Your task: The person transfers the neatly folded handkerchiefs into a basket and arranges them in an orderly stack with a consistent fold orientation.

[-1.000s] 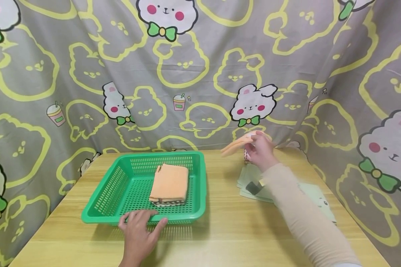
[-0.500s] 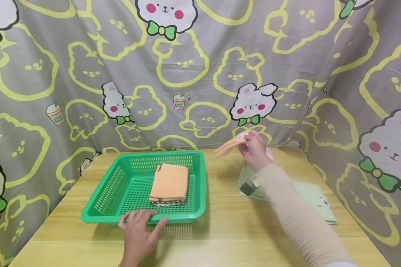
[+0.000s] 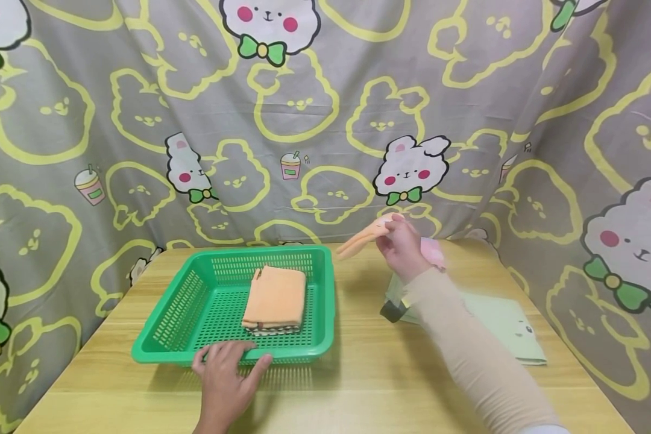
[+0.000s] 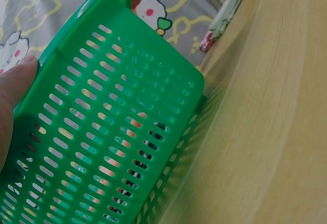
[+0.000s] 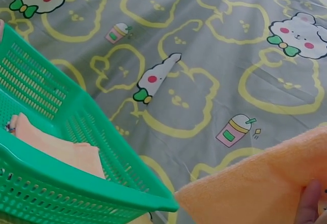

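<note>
A green plastic basket (image 3: 325, 301) stands on the table, with a folded orange towel (image 3: 275, 295) lying in it on top of a checked cloth (image 3: 273, 330). My left hand (image 3: 228, 377) grips the basket's near rim; its thumb shows at the rim in the left wrist view. To the right of the basket, my right hand (image 3: 404, 244) pinches another folded orange towel (image 3: 360, 238) by one edge and holds it above the table. This towel also fills the lower right corner of the right wrist view, with a fingertip on it.
Pale green folded cloths (image 3: 501, 325) lie on the table at the right, partly hidden under the right forearm. A pink cloth (image 3: 433, 252) lies behind them. The grey patterned curtain (image 3: 325, 120) hangs along the table's back and sides.
My right hand has moved left with the orange towel, toward the basket's right side, uncovering the pink cloth behind. The left hand and the basket have stayed in place.
</note>
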Demonstrator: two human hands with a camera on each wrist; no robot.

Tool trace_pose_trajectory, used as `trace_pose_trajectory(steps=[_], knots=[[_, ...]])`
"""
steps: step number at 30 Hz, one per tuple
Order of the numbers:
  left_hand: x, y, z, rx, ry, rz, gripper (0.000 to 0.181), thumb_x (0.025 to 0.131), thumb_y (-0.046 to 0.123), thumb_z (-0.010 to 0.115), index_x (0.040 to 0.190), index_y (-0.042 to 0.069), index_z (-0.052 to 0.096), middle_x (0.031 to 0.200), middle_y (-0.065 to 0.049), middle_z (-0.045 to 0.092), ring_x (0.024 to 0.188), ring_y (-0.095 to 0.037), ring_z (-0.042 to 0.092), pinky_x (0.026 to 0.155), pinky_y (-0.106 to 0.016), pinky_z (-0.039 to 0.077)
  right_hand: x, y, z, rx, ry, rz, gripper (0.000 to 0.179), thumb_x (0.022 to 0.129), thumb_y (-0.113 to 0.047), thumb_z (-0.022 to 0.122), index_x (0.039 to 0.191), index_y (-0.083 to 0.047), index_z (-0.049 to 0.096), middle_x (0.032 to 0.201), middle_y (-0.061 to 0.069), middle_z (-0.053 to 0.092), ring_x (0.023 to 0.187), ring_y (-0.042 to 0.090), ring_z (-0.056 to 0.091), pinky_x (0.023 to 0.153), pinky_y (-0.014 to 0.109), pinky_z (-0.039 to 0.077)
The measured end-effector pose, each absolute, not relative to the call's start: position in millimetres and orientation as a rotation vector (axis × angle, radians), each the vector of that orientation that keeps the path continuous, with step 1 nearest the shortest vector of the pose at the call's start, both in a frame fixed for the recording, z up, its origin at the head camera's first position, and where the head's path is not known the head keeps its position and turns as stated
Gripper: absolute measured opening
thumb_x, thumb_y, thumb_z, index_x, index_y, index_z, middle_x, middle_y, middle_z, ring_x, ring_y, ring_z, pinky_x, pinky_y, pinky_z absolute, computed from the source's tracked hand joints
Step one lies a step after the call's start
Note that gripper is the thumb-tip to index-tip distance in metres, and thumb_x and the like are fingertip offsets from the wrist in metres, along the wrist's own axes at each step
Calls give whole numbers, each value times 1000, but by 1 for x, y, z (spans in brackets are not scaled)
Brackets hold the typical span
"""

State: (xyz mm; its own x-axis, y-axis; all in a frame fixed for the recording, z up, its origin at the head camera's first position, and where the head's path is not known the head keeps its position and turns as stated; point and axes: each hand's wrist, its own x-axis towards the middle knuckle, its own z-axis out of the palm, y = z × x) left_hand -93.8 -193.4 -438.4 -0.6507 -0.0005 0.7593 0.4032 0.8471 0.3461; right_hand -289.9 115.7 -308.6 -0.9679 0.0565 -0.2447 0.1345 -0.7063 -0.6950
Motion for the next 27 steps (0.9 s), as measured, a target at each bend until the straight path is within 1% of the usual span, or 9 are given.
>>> trace_pose_trajectory(steps=[1, 3, 8, 13, 17, 19, 20, 24, 27], knots=[[-94, -193, -439, -292, -2206, -635, 39, 83, 48, 71, 84, 9, 68, 83, -6, 68, 85, -27, 53, 88, -63, 17, -289, 114, -308, 438, 1214, -2819, 47, 94, 5, 46, 136, -14, 45, 116, 6, 48, 85, 15, 54, 71, 20, 50], [-94, -193, -439, -292, -2205, -634, 40, 83, 49, 71, 84, 9, 68, 83, -6, 68, 85, -27, 53, 88, -63, 17, -289, 112, -307, 487, 1253, -2784, 56, 94, 4, 48, 145, -15, 38, 125, 6, 45, 92, 17, 52, 74, 20, 50], [-94, -193, -438, -290, -2206, -633, 39, 83, 48, 71, 84, 9, 68, 83, -6, 68, 85, -27, 53, 88, -63, 17, -289, 106, -307, 480, 1286, -2758, 54, 94, 3, 48, 145, -15, 40, 123, 6, 45, 95, 17, 52, 77, 20, 50], [-93, -193, -437, -286, -2211, -635, 36, 81, 45, 73, 84, 10, 67, 83, -6, 68, 85, -27, 53, 89, -63, 17, -287, 100, -306, 436, 1277, -2753, 54, 95, 2, 48, 145, -16, 39, 132, 6, 43, 98, 17, 52, 79, 20, 49], [-94, -193, -436, -289, -2211, -637, 35, 80, 44, 74, 84, 10, 67, 83, -6, 68, 85, -26, 52, 89, -64, 17, -285, 93, -307, 293, 1163, -2804, 34, 93, 7, 43, 122, -10, 50, 104, 3, 54, 81, 13, 56, 67, 19, 48], [-94, -192, -435, -291, -2209, -639, 35, 80, 45, 74, 84, 10, 67, 83, -6, 68, 85, -26, 52, 89, -65, 17, -285, 89, -308, 206, 1092, -2832, 22, 91, 9, 40, 102, -8, 48, 85, 0, 52, 70, 11, 54, 61, 19, 45], [-94, -192, -435, -292, -2208, -641, 35, 80, 45, 73, 84, 10, 67, 83, -6, 68, 85, -26, 52, 89, -64, 17, -285, 87, -308, 183, 1074, -2840, 22, 90, 10, 40, 97, -10, 46, 80, -1, 52, 65, 10, 54, 58, 19, 44], [-94, -192, -436, -296, -2203, -641, 37, 82, 47, 72, 84, 11, 67, 83, -6, 68, 84, -26, 52, 89, -64, 16, -285, 81, -309, 201, 1113, -2832, 20, 91, 9, 40, 93, -10, 45, 81, -1, 48, 61, 10, 50, 58, 18, 44], [-95, -193, -436, -299, -2201, -637, 38, 82, 48, 71, 84, 10, 67, 83, -6, 68, 84, -26, 52, 88, -65, 17, -285, 77, -309, 304, 1172, -2809, 24, 92, 7, 44, 108, -10, 52, 91, 1, 49, 71, 12, 52, 63, 18, 47]])
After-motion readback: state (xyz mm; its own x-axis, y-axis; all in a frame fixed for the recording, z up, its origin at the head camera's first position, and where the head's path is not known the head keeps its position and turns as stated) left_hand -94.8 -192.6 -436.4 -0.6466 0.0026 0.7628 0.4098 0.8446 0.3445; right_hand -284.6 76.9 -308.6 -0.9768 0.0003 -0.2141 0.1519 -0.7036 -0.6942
